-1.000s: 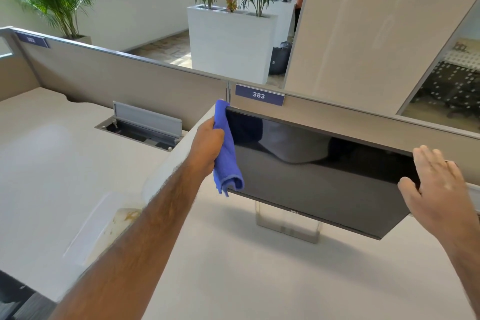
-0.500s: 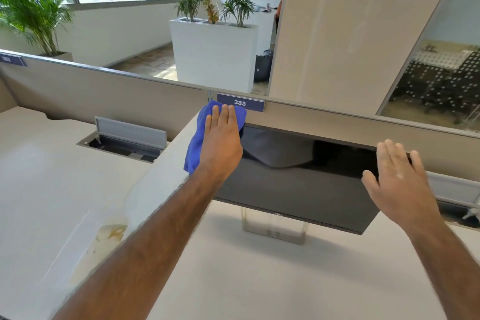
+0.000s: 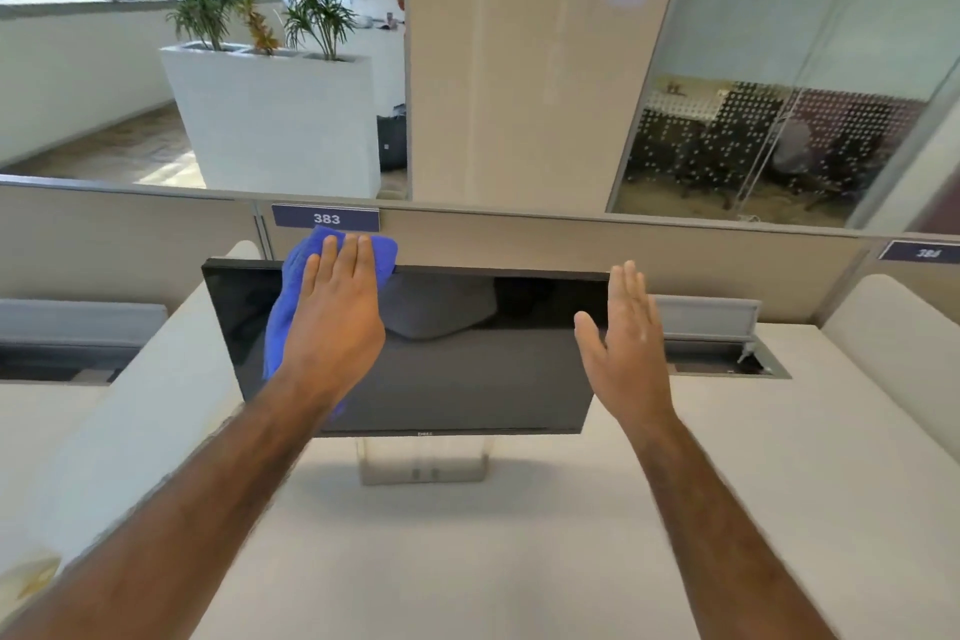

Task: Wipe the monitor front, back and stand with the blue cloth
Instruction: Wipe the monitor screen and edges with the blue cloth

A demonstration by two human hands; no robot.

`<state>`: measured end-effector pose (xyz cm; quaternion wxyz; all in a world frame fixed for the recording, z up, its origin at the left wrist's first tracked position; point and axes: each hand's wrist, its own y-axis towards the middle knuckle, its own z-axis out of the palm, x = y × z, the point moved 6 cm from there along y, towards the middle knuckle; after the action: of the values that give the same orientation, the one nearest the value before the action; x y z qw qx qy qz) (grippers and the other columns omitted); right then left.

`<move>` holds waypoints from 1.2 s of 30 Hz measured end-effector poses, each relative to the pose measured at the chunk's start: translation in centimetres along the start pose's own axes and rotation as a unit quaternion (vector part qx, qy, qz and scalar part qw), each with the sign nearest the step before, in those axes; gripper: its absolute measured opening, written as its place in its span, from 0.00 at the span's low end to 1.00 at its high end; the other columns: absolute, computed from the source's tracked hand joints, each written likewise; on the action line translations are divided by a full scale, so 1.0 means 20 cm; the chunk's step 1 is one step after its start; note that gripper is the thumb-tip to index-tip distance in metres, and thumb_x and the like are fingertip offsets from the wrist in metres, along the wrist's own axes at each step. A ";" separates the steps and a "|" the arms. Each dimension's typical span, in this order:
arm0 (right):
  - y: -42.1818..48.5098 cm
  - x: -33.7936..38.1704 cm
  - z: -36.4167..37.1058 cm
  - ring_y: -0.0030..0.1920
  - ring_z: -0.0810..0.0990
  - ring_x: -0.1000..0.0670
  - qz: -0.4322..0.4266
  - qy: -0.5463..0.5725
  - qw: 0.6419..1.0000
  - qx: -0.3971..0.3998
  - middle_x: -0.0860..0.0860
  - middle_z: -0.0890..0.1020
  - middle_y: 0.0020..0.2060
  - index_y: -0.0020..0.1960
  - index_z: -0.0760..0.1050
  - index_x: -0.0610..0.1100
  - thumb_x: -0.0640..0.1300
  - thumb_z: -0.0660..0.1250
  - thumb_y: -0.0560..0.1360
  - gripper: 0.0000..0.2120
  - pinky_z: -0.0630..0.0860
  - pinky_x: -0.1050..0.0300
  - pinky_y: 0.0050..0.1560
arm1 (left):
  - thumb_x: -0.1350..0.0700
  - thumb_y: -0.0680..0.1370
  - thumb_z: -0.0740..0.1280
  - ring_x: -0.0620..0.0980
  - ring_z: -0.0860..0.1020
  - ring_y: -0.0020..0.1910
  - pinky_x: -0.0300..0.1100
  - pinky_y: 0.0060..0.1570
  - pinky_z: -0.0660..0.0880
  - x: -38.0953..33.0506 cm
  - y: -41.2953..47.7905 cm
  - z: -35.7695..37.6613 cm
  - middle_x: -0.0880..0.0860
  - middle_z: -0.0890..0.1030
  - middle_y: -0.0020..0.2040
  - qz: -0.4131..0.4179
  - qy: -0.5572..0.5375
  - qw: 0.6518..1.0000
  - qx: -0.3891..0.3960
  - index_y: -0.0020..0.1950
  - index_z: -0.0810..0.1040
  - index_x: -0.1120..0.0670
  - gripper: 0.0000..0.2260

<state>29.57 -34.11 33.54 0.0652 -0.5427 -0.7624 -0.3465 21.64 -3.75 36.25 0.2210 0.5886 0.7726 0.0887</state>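
A dark blue plate point(image 3: 325, 218) on the partition wall point(image 3: 519, 244), at eleven o'clock from the monitor point(image 3: 467, 379), reads "383"; a second plate point(image 3: 919, 253) at two o'clock is too blurred to read.

- The monitor point(image 3: 467, 359) is a wide, black, thin-bezelled flat screen, dark and glossy, raised above the pale surface point(image 3: 467, 561).
- The blue cloth point(image 3: 288, 296) lies crumpled over the screen's upper left area and top edge, pressed under the flat left hand point(image 3: 337, 327).
- The stand point(image 3: 423, 468) shows its silvery-grey base below the screen's bottom edge.
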 end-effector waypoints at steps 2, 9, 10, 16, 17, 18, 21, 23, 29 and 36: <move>-0.02 -0.03 0.00 0.82 0.47 0.56 0.058 0.162 0.985 0.003 0.53 0.49 0.83 0.84 0.46 0.47 0.51 0.56 0.86 0.31 0.47 0.55 0.81 | 0.70 0.78 0.57 0.58 0.46 0.84 0.50 0.80 0.41 -0.04 0.01 0.02 0.58 0.53 0.84 0.007 -0.004 1.000 0.002 0.84 0.50 0.60 0.34; -0.08 -0.14 0.04 0.78 0.59 0.61 0.184 0.502 0.845 -0.008 0.58 0.61 0.80 0.83 0.55 0.49 0.61 0.46 0.85 0.30 0.57 0.67 0.76 | 0.71 0.75 0.58 0.59 0.47 0.84 0.51 0.81 0.44 -0.25 0.03 0.07 0.59 0.56 0.83 0.039 -0.015 0.999 0.019 0.83 0.52 0.61 0.35; -0.08 -0.14 0.04 0.78 0.59 0.60 0.188 0.511 0.839 -0.002 0.57 0.60 0.81 0.83 0.55 0.48 0.60 0.44 0.86 0.29 0.58 0.73 0.71 | 0.71 0.75 0.57 0.59 0.48 0.83 0.51 0.81 0.44 -0.30 0.03 0.08 0.59 0.56 0.83 0.046 -0.016 0.999 0.022 0.83 0.52 0.62 0.35; -0.09 -0.18 0.08 0.80 0.58 0.56 0.192 0.520 0.832 0.036 0.55 0.60 0.81 0.83 0.55 0.48 0.59 0.40 0.86 0.29 0.60 0.84 0.55 | 0.68 0.76 0.58 0.61 0.49 0.83 0.53 0.81 0.47 -0.63 0.01 0.16 0.60 0.57 0.82 0.100 0.003 0.994 0.038 0.82 0.52 0.63 0.34; -0.10 -0.19 0.09 0.80 0.58 0.56 0.193 0.522 0.830 0.037 0.55 0.59 0.81 0.83 0.54 0.48 0.59 0.40 0.85 0.29 0.60 0.84 0.56 | 0.68 0.76 0.58 0.61 0.48 0.83 0.54 0.81 0.46 -0.69 0.01 0.17 0.61 0.55 0.83 0.110 0.005 0.993 0.043 0.82 0.51 0.63 0.34; -0.10 -0.20 0.10 0.80 0.58 0.56 0.192 0.524 0.829 0.037 0.55 0.60 0.81 0.83 0.55 0.48 0.60 0.40 0.85 0.30 0.60 0.82 0.59 | 0.68 0.77 0.57 0.61 0.47 0.83 0.53 0.81 0.45 -0.75 0.00 0.19 0.61 0.53 0.83 0.119 0.007 0.992 0.049 0.83 0.49 0.62 0.35; -0.10 -0.22 0.10 0.79 0.61 0.58 0.184 0.533 0.825 0.033 0.54 0.63 0.80 0.82 0.57 0.47 0.61 0.42 0.85 0.31 0.58 0.73 0.70 | 0.68 0.79 0.56 0.60 0.43 0.83 0.52 0.81 0.41 -0.92 -0.01 0.21 0.60 0.47 0.84 0.143 0.012 0.988 0.062 0.84 0.44 0.61 0.35; -0.10 -0.23 0.11 0.78 0.62 0.59 0.179 0.530 0.829 0.029 0.55 0.65 0.79 0.82 0.59 0.47 0.62 0.43 0.85 0.31 0.59 0.72 0.72 | 0.67 0.79 0.56 0.60 0.43 0.83 0.52 0.81 0.40 -1.01 -0.02 0.23 0.60 0.45 0.84 0.162 0.020 0.984 0.067 0.84 0.42 0.61 0.35; -0.09 -0.22 0.09 0.75 0.67 0.61 0.163 0.533 0.830 0.020 0.55 0.70 0.76 0.79 0.64 0.46 0.57 0.42 0.86 0.28 0.61 0.68 0.74 | 0.64 0.82 0.53 0.59 0.41 0.83 0.53 0.81 0.41 -1.18 -0.01 0.29 0.59 0.43 0.84 0.227 0.053 0.969 0.081 0.83 0.39 0.61 0.33; -0.08 -0.22 0.10 0.76 0.66 0.59 0.162 0.538 0.827 0.016 0.54 0.70 0.76 0.80 0.64 0.45 0.58 0.42 0.86 0.29 0.59 0.61 0.78 | 0.66 0.80 0.52 0.55 0.43 0.84 0.50 0.81 0.40 -1.10 0.02 0.29 0.56 0.46 0.85 0.291 0.041 0.954 0.063 0.84 0.42 0.58 0.34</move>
<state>30.46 -36.69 29.18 0.5289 -0.3851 -0.5133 -0.5554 29.20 -25.29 36.40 0.1159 0.7963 0.5805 0.1245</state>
